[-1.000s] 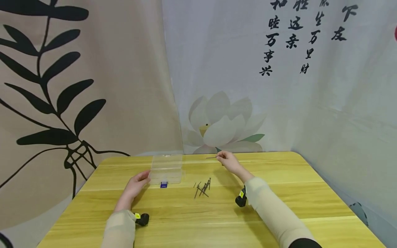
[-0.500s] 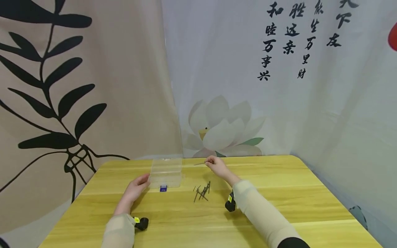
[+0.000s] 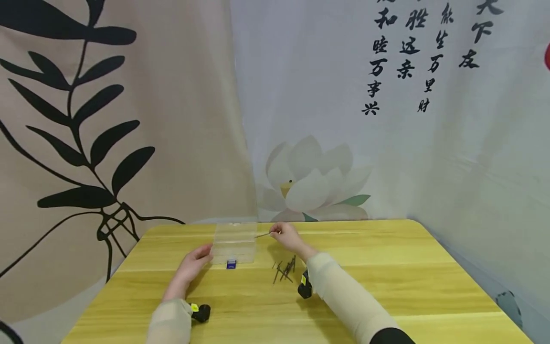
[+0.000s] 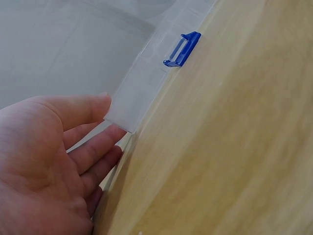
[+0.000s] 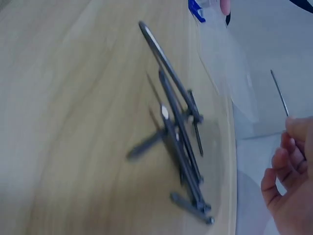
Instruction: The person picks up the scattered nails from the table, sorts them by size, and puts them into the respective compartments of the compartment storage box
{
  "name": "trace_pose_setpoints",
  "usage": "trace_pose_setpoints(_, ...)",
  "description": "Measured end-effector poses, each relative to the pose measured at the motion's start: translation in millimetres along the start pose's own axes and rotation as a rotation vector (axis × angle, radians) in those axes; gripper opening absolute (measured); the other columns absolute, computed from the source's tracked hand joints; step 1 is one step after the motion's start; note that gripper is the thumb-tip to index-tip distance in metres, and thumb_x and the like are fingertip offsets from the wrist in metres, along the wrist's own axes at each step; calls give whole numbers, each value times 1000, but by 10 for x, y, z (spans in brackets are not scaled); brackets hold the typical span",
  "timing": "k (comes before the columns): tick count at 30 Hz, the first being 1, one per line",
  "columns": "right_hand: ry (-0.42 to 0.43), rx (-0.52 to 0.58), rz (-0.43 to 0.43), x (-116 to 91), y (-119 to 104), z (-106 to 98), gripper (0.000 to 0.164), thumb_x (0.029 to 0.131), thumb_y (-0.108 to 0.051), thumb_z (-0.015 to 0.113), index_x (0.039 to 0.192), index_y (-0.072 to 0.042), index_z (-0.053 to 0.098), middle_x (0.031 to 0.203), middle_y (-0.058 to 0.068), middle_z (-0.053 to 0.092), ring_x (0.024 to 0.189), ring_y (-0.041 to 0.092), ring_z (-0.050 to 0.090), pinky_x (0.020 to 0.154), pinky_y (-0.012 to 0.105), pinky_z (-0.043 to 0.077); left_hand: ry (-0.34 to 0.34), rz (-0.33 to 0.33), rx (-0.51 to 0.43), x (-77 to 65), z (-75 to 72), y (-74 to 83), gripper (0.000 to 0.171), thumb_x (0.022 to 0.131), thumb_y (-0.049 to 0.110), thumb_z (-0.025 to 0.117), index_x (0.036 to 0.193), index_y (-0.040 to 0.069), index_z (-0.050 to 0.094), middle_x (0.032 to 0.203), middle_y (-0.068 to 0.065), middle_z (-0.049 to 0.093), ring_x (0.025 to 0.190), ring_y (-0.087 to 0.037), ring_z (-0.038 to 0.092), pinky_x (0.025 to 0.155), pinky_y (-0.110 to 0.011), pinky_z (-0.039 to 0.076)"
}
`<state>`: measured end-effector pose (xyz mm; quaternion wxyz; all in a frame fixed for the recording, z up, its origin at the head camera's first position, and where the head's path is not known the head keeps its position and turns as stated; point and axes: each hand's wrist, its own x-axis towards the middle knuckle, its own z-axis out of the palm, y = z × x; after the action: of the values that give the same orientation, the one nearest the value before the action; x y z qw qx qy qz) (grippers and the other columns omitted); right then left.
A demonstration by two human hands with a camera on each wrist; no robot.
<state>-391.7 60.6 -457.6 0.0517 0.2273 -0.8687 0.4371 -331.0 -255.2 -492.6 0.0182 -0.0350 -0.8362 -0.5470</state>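
A clear plastic box [image 3: 234,248] with a blue latch [image 3: 231,264] lies with its lid raised at the back of the table. My left hand [image 3: 195,263] rests against the box's left side, fingers fairly straight; in the left wrist view, thumb and fingertips touch its corner. Between thumb and fingers, my right hand [image 3: 287,236] pinches a nail [image 5: 279,93], whose pointed end sticks out leftward beside the box's right edge. A loose pile of several dark nails [image 3: 284,271] lies on the table, right of the box and nearer me.
The wooden table [image 3: 240,306] has its back edge just behind the box. A printed cloth [image 3: 326,119] hangs beyond that edge. Each wrist wears a small black camera [image 3: 201,313].
My right hand has moved left with the nail, from right of the lotus print's middle to beside the box. The left hand stays at the box; the head view shifts slightly.
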Motion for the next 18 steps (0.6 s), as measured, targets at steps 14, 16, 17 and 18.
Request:
trace_pose_setpoints(14, -12, 6, 7, 167, -131, 362, 10, 95, -4, 61, 96, 2, 68, 85, 5, 63, 71, 11, 53, 61, 26, 46, 24, 19, -3, 28, -2, -39, 45, 98, 8, 55, 140, -7, 45, 138, -29, 47, 129, -42, 42, 108, -53, 31)
trace_pose_setpoints(16, -23, 1, 15, 183, -131, 425, 9, 94, -4, 61, 96, 2, 68, 83, 3, 63, 69, 9, 51, 60, 24, 45, 23, 21, 0, 18, 1, -39, 45, 98, 8, 55, 139, -7, 46, 137, -29, 48, 128, -43, 43, 107, -53, 32)
trace_pose_setpoints(17, -25, -1, 12, 190, -134, 454, 8, 94, -3, 61, 95, 2, 68, 82, 4, 63, 69, 9, 51, 60, 24, 45, 25, 20, -2, 14, 1, -40, 44, 98, 8, 55, 139, -7, 46, 137, -29, 48, 128, -42, 43, 107, -53, 32)
trace_pose_setpoints(18, -25, -7, 6, 197, -136, 479, 8, 93, -3, 62, 94, 2, 68, 82, 4, 63, 69, 9, 51, 60, 24, 45, 25, 21, 4, 13, -1, -43, 44, 98, 8, 55, 139, -7, 46, 137, -29, 48, 128, -43, 44, 107, -53, 32)
